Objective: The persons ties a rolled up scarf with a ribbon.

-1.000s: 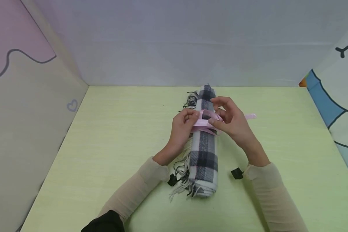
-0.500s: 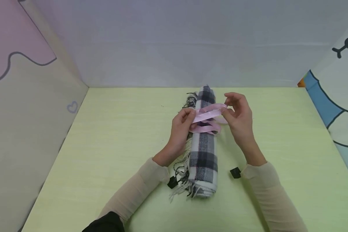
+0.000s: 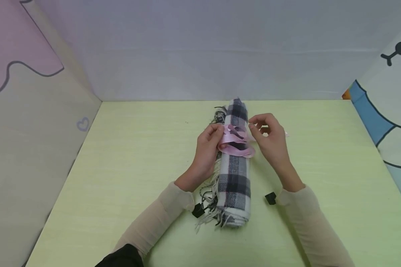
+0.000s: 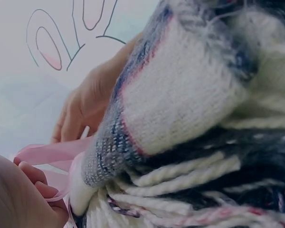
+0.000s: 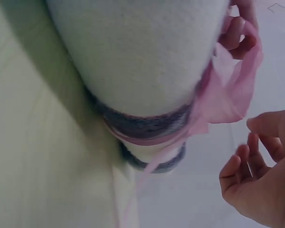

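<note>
A grey, white and black plaid scarf [image 3: 235, 181], rolled into a long bundle with a fringe [image 3: 214, 200] along its left side, lies on the table. Round its upper half runs a pink ribbon [image 3: 235, 150], looped loosely on top. My left hand [image 3: 205, 148] pinches the ribbon at the bundle's left edge; in the left wrist view, the ribbon [image 4: 57, 154] passes between its curled fingers. Across the roll, my right hand [image 3: 270, 135] has loosely bent fingers with nothing between them. In the right wrist view its thumb tip comes close to the hanging ribbon loop [image 5: 230, 95].
The pale yellow-green table [image 3: 137, 148] meets a plain backdrop [image 3: 220, 48] just beyond the scarf. Printed panels stand at both sides. A thin ribbon tail [image 5: 152, 166] trails off the scarf's right side. Small black squares [image 3: 270, 198] hang near both sleeve cuffs.
My right hand first drew a ribbon loop up and to the right, then let it go and came back toward the scarf. The loop sank onto the roll. My left hand stayed in place.
</note>
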{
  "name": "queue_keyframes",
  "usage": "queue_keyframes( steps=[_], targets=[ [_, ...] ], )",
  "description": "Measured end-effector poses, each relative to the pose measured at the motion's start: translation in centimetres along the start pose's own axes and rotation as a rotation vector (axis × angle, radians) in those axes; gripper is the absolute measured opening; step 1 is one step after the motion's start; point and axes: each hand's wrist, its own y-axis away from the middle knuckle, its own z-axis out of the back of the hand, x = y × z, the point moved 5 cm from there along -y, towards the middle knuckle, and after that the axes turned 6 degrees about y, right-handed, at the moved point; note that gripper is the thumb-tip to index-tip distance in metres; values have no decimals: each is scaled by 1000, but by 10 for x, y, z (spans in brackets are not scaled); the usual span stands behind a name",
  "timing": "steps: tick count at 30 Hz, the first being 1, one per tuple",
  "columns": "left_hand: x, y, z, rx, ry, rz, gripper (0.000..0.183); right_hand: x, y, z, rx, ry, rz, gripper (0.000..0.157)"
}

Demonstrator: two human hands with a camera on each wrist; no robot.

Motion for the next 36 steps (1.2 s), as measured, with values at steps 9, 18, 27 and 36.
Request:
queue_keyframes(
  steps=[9,18,27,36],
  targets=[
    [0,0,1,-11,0,11,12,30,19,-3,197,199,127,27],
    [-1,0,0,-9,17,2,12,35,24,-12,273,350,200,22],
    [-4,0,-1,-14,-32,-27,11,10,20,-8,417,110,-101,18],
    [-4,0,0,-21,-75,-59,10,2,21,-3,559,-195,-390,27]
  ],
)
